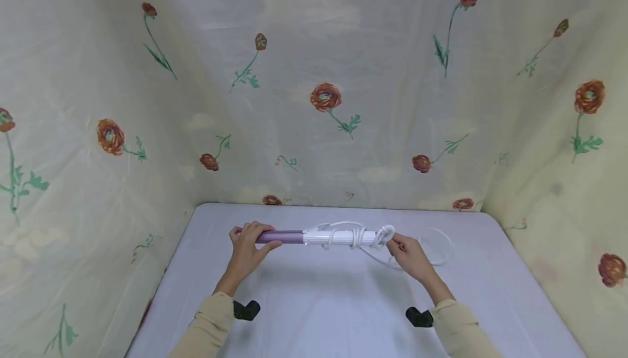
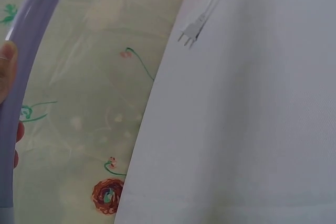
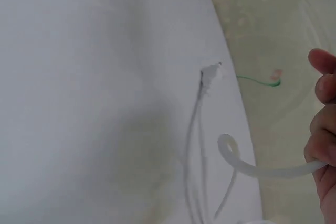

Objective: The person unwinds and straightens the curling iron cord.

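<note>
A long purple-and-white corded appliance, shaped like a hair straightener, lies level above the table in the head view. My left hand grips its purple end, thumb on the near side and fingers over the far side. White cord is wound loosely round the white half, with loops at the right end. There my right hand pinches the cord, which runs out from its curled fingers in the right wrist view. A two-pin-style white plug hangs low over the table in the left wrist view.
The white table lies below both hands. Flower-printed cloth stands behind it and along both sides. Slack cord loops trail beyond my right hand. A dark strap piece shows at each wrist.
</note>
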